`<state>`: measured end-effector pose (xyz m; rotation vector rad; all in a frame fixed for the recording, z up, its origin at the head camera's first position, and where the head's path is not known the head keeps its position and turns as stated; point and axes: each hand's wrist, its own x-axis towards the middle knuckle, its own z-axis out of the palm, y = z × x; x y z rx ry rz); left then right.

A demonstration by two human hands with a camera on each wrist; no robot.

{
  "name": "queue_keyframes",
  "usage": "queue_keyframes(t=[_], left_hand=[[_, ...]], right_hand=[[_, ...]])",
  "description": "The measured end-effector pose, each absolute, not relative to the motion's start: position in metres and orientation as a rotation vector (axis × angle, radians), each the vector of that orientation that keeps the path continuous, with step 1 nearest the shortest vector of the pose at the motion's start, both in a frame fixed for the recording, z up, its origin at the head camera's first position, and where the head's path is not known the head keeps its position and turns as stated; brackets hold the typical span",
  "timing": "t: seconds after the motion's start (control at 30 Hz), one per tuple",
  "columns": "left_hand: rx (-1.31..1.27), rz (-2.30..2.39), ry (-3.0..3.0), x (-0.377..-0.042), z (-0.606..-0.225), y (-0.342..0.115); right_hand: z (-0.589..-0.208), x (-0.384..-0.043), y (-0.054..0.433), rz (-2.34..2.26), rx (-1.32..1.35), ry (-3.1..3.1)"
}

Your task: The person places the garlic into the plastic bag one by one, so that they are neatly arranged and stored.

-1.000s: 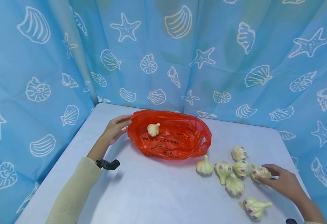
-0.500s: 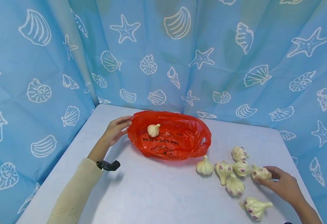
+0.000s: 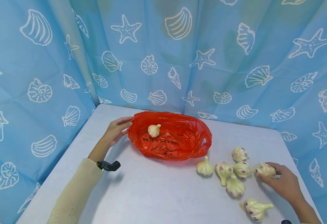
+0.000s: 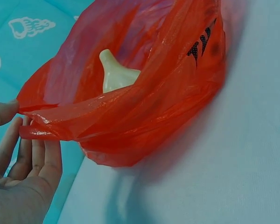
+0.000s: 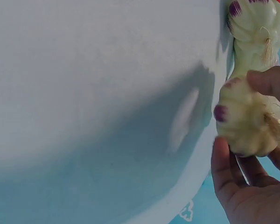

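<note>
My left hand (image 3: 116, 131) pinches the left edge of a red plastic bag (image 3: 191, 137), which lies with its mouth spread wide. In the left wrist view, the thumb and fingertips meet at a gathered corner of the bag (image 4: 121, 126). One pale garlic bulb (image 3: 154, 130) sits inside the bag. At the right side, my right hand (image 3: 285, 183) holds a purple-spotted garlic bulb (image 3: 265, 170) between thumb and fingers. The right wrist view shows this bulb (image 5: 245, 116) close up, with its root tuft facing the camera.
Several more garlic bulbs (image 3: 224, 172) lie clustered left of my right hand. A single bulb (image 3: 256, 209) lies nearer the front, and a plain pale one (image 3: 204, 167) is beside the bag's lower right edge. A blue shell-print curtain (image 3: 163, 56) surrounds the white table (image 3: 152, 193).
My right hand has shifted slightly right and away from me, carrying the garlic bulb off from its neighbours. My left hand and the bag have stayed put.
</note>
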<state>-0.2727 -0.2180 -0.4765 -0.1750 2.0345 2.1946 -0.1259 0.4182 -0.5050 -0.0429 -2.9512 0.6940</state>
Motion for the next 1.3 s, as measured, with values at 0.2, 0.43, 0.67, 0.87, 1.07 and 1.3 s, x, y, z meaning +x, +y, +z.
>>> queue_keyframes(t=[0.2,0.43,0.67,0.87,1.07,1.3], left_hand=[[-0.161,2.186,2.044,-0.276,-0.477,-0.217],[-0.176,2.185,2.022,-0.278,-0.478,-0.216],[-0.172,2.196,2.005,-0.277,-0.475,-0.214],[-0.182,2.185,2.017,-0.277,-0.478,-0.213],[-0.197,2.178,2.027,-0.276,-0.479,-0.214],[-0.186,2.179,2.049,-0.276,-0.479,-0.217]], right_hand=[[-0.506,-0.129,0.418,0.686,-0.066,-2.959],[-0.512,-0.135,0.415,0.696,0.021,-2.97],[-0.511,-0.136,0.409,0.653,0.056,-2.923],[-0.511,-0.134,0.404,0.629,0.034,-2.897],[-0.508,-0.136,0.405,0.63,0.039,-2.881],[-0.504,-0.14,0.411,0.652,-0.175,-2.959]])
